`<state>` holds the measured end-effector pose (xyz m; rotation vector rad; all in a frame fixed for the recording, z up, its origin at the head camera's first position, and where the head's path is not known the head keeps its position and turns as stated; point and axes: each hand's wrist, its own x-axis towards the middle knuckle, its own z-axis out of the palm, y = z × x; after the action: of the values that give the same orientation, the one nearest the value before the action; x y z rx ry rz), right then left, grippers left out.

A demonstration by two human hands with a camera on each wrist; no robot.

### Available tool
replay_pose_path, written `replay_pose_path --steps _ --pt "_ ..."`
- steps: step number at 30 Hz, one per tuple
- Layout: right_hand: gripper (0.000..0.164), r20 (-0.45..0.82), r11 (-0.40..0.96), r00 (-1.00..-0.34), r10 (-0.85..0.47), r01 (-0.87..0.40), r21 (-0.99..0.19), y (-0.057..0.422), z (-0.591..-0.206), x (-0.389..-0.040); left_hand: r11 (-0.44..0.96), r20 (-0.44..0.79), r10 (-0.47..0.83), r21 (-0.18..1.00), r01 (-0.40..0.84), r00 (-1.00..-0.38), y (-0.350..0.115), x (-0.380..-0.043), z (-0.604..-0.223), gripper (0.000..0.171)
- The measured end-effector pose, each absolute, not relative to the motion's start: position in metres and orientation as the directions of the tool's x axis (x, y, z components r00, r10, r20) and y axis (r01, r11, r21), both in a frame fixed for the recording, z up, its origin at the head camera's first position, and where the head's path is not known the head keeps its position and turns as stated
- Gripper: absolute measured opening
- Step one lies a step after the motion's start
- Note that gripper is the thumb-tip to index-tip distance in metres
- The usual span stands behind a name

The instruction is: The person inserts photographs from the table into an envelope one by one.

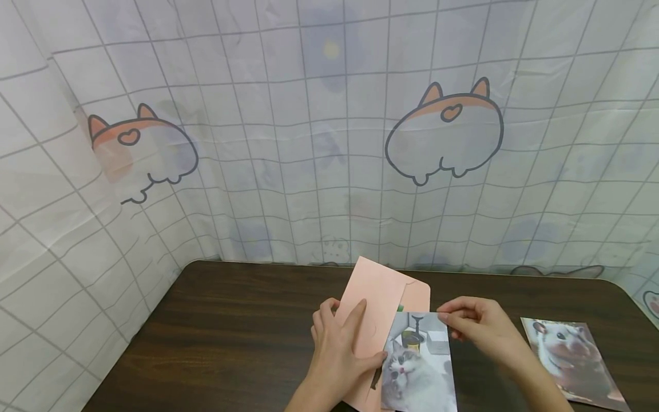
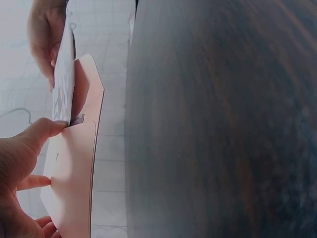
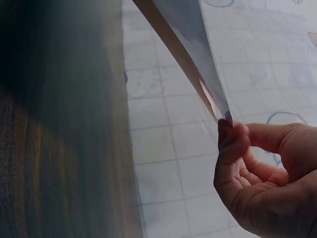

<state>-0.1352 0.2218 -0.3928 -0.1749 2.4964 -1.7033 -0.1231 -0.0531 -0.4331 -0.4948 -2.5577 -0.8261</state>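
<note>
My left hand (image 1: 334,349) grips a pink envelope (image 1: 378,286), with some fingers curled round its left edge. The thumb presses near the envelope's open side, at the border of a cat picture card (image 1: 419,366). That card lies partly over the envelope's flap, and its left edge meets the opening; the left wrist view shows the card (image 2: 63,79) at the envelope's mouth (image 2: 74,163). Thumb and fingers of my right hand (image 1: 479,329) pinch the card's upper right corner, also seen in the right wrist view (image 3: 262,173). How deep the card sits in the envelope is hidden.
On the dark wooden table (image 1: 231,343), a card with a hamster picture (image 1: 571,360) lies at the right, partly behind my right forearm. A white gridded curtain (image 1: 288,143) with corgi drawings hangs behind the table and along its left side.
</note>
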Motion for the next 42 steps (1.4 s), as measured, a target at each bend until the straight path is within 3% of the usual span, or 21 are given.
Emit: replay_pose_path --steps 7,31,42 --pt "0.023 -0.079 0.305 -0.993 -0.092 0.047 -0.951 0.217 -0.392 -0.135 0.762 0.473 0.199 0.476 0.439 -0.858 -0.053 -0.123 -0.432 0.082" --pt "0.026 -0.116 0.213 -0.993 0.019 0.117 -0.970 0.207 -0.393 -0.136 0.755 0.507 0.203 0.464 0.463 -0.838 -0.052 -0.122 -0.434 0.082" --pt "0.021 -0.013 0.280 -0.998 0.063 0.030 -0.960 0.197 -0.394 -0.132 0.735 0.491 0.216 0.487 0.472 -0.844 -0.051 -0.122 -0.434 0.082"
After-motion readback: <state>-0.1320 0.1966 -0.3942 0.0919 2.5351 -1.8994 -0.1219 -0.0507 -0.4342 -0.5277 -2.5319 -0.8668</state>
